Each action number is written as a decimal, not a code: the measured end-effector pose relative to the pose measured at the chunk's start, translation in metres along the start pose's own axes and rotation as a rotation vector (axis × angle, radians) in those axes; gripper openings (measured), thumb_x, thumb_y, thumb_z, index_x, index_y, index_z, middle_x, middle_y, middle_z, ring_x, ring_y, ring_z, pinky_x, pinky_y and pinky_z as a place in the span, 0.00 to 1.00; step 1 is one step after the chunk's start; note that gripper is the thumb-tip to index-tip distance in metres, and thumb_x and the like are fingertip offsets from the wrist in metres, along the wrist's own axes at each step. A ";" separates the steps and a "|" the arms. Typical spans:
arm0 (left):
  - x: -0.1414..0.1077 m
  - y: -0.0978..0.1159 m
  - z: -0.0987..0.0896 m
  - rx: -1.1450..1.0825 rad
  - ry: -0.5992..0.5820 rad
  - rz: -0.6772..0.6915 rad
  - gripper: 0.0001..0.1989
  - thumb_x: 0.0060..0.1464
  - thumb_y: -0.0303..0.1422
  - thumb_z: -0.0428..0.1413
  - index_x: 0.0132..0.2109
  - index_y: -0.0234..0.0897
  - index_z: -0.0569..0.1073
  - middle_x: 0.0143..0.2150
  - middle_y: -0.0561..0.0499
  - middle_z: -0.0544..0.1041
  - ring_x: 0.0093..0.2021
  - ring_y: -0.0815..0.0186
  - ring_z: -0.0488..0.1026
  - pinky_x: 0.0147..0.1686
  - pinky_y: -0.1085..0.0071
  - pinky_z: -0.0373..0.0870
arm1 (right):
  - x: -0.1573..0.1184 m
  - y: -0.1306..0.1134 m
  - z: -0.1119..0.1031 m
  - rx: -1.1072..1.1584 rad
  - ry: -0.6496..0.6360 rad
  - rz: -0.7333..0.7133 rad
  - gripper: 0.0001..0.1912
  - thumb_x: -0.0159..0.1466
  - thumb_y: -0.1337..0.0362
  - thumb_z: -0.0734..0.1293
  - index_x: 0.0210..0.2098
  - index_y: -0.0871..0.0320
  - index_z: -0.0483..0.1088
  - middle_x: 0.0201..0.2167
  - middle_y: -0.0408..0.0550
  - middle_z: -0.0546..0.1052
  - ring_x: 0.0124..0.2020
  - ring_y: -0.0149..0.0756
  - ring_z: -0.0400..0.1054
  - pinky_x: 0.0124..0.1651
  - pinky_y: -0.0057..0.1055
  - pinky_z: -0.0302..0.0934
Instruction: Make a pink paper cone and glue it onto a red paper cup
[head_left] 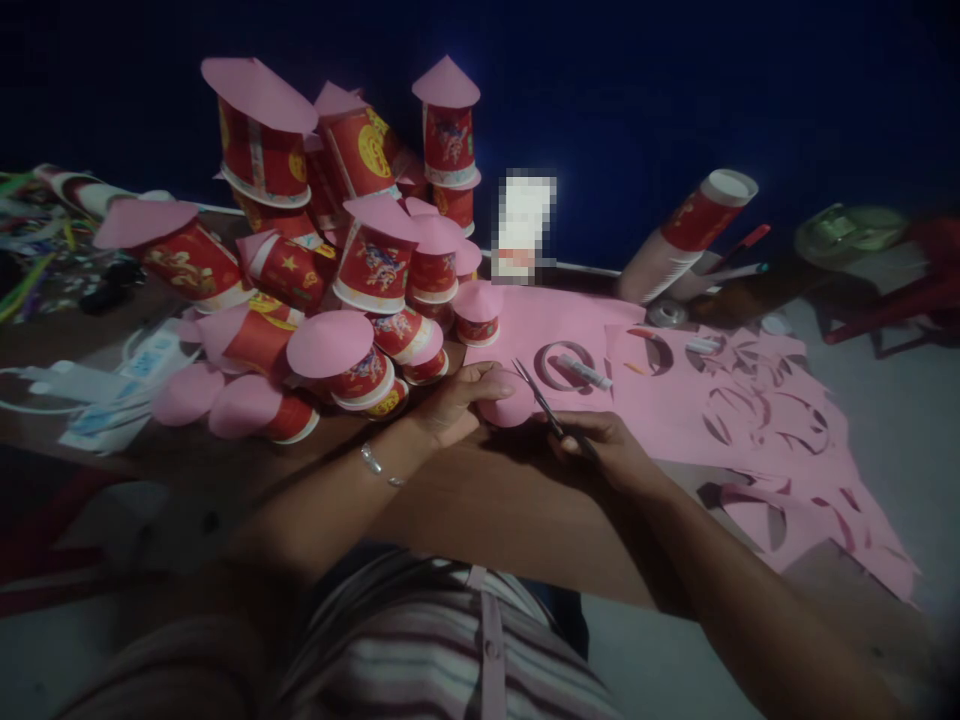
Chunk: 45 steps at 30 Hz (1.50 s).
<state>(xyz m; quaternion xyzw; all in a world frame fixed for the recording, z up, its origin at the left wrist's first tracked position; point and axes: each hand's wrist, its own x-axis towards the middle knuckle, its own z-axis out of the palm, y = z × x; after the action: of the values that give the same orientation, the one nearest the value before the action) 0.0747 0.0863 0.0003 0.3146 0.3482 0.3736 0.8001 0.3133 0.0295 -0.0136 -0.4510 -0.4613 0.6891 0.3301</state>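
A round pink paper disc (pixel 508 402) is pinched between the thumb and fingers of my left hand (pixel 469 400). My right hand (pixel 604 447) grips a pair of dark scissors (pixel 553 417), the blades pointing up and left beside the disc's right edge. Whether the blades touch the paper I cannot tell. Pink paper sheets (pixel 675 415) with round holes and loose scraps lie beyond and right of my hands. Left of my left hand, several red paper cups (pixel 371 268) with pink paper cones (pixel 330 342) on them are piled up, some tipped over.
A glue stick (pixel 585 372) lies on the pink sheet. Behind it stands a tall stack of cups (pixel 694 230), near a roll of tape (pixel 667 314). A white power strip with cables (pixel 124 385) is at the left. The brown table's (pixel 480 500) front edge is close to my body.
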 end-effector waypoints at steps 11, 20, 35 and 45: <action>-0.001 0.000 0.002 -0.034 0.000 -0.011 0.20 0.37 0.34 0.75 0.34 0.33 0.75 0.30 0.53 0.77 0.30 0.70 0.72 0.34 0.72 0.67 | 0.003 0.003 -0.001 -0.032 0.017 -0.051 0.31 0.55 0.43 0.80 0.49 0.58 0.84 0.22 0.40 0.69 0.24 0.29 0.57 0.27 0.28 0.49; 0.000 -0.001 0.004 -0.118 0.021 0.018 0.18 0.38 0.32 0.74 0.34 0.33 0.76 0.30 0.54 0.76 0.30 0.71 0.72 0.33 0.73 0.69 | 0.006 0.003 -0.001 -0.022 0.082 -0.192 0.29 0.55 0.41 0.80 0.47 0.54 0.84 0.24 0.42 0.73 0.26 0.32 0.64 0.31 0.31 0.58; 0.000 0.001 0.008 -0.140 -0.021 0.068 0.16 0.43 0.34 0.74 0.38 0.33 0.81 0.33 0.50 0.82 0.34 0.68 0.77 0.39 0.72 0.76 | 0.010 0.012 -0.002 -0.314 0.320 -0.255 0.22 0.59 0.49 0.76 0.47 0.53 0.74 0.31 0.43 0.79 0.31 0.38 0.73 0.37 0.36 0.68; 0.000 -0.003 0.006 -0.100 0.025 0.129 0.20 0.46 0.41 0.73 0.43 0.33 0.83 0.38 0.45 0.84 0.39 0.60 0.79 0.42 0.66 0.74 | -0.010 -0.002 -0.010 -1.426 0.323 -0.315 0.17 0.64 0.66 0.70 0.52 0.53 0.75 0.46 0.54 0.83 0.47 0.48 0.77 0.44 0.38 0.70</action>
<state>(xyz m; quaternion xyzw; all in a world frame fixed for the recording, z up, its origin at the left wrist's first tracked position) 0.0807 0.0833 0.0016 0.2912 0.3182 0.4451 0.7848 0.3270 0.0246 -0.0107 -0.5798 -0.8011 0.0924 0.1160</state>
